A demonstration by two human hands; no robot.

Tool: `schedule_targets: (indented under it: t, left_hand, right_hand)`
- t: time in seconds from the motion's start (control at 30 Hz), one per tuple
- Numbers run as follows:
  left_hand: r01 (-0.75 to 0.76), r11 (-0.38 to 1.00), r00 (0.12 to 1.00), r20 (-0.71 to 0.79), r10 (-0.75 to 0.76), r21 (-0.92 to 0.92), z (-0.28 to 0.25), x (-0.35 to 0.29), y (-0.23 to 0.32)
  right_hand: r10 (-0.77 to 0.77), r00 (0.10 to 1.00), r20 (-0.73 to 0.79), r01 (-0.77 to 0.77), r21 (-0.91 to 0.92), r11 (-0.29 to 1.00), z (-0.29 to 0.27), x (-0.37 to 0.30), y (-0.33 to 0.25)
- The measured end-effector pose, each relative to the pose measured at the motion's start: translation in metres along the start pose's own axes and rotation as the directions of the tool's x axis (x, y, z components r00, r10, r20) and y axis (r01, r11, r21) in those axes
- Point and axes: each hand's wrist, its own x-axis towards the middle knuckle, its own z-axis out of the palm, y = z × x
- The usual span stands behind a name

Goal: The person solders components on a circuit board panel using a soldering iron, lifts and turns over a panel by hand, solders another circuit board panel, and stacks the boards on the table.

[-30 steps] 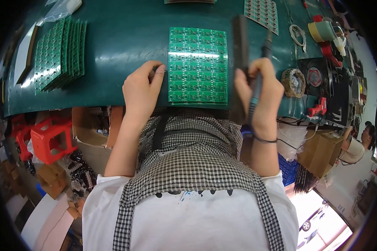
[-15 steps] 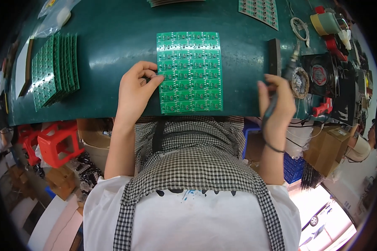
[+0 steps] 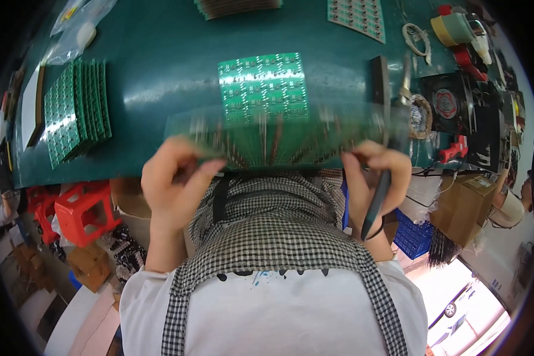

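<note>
A green circuit board panel [image 3: 279, 142], smeared by motion, is tilted up at the table's front edge. My left hand [image 3: 175, 181] pinches its left end and my right hand [image 3: 381, 175] grips its right end. Lying across my right hand is a slim black tool handle [image 3: 376, 204]; its far end is blurred. Beyond the raised panel, another green circuit board panel [image 3: 264, 77] lies flat on the dark green table, its near part hidden behind the raised one.
Green panels [image 3: 77, 113] stand in a row at the left. A brown-edged stack [image 3: 240, 7] and another panel [image 3: 359, 18] lie at the back. A dark bar [image 3: 380, 83], a coil of wire [image 3: 420, 117] and a red glue gun [image 3: 454, 148] are at right.
A panel has come up between my hands, raised and tilted toward me. My right hand has moved left onto its end; my left hand has shifted nearer to me.
</note>
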Motion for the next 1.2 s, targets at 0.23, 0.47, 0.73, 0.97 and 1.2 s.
schedule_targets:
  t: [0.23, 0.47, 0.73, 0.97, 1.2]
  left_hand:
    - [-0.483, 0.854, 0.875, 0.098, 0.474, 0.193, 0.001, 0.004, -0.003]
    - [-0.409, 0.896, 0.913, 0.073, 0.402, 0.176, 0.013, 0.006, -0.018]
    - [-0.201, 0.977, 0.979, 0.027, 0.203, -0.077, 0.018, 0.002, -0.029]
    - [-0.127, 0.985, 0.991, 0.028, 0.131, -0.113, 0.022, -0.001, -0.032]
    - [-0.114, 0.984, 0.993, 0.026, 0.118, -0.135, 0.023, 0.0, -0.03]
  right_hand:
    - [-0.094, 0.993, 0.065, 0.083, 0.16, 0.984, -0.009, -0.007, -0.006]
    - [-0.175, 0.978, 0.115, 0.164, 0.098, 0.982, -0.008, 0.003, -0.005]
    - [-0.218, 0.968, 0.127, 0.202, 0.127, 0.971, -0.004, 0.007, -0.006]
    - [-0.221, 0.97, 0.104, 0.206, 0.14, 0.968, 0.0, 0.005, -0.006]
    - [-0.233, 0.966, 0.112, 0.219, 0.128, 0.967, -0.001, 0.005, -0.004]
